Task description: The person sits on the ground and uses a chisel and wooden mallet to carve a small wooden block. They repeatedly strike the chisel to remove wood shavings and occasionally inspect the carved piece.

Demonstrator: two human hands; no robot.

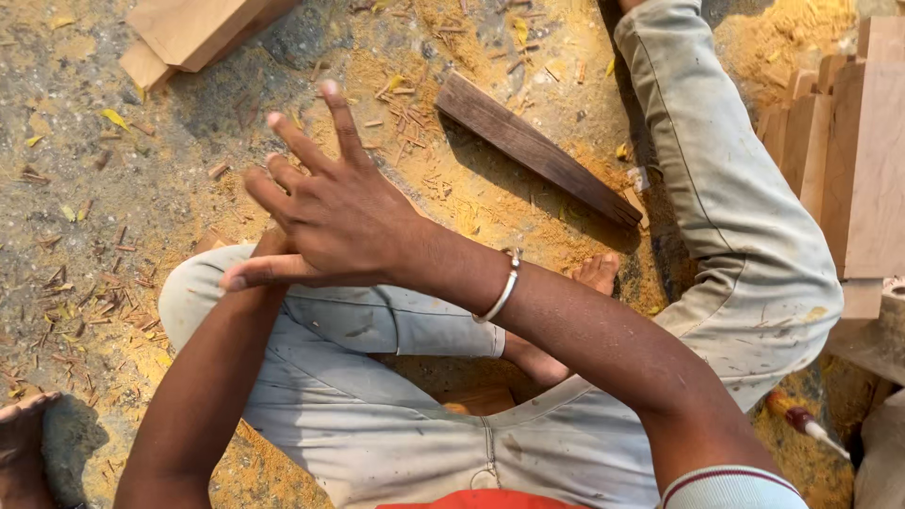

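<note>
Rubbing palm on palm above my knee, I keep my right hand spread flat, fingers splayed and empty, over my left hand, also empty, as if brushing dust; the dark flat wooden plank lies apart on the sawdust-strewn floor.

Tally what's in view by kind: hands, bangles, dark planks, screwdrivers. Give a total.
Hands: 2, right hand over left hand
Metal bangle: 1
Dark wooden plank: 1
Screwdriver: 1
Total: 5
</note>
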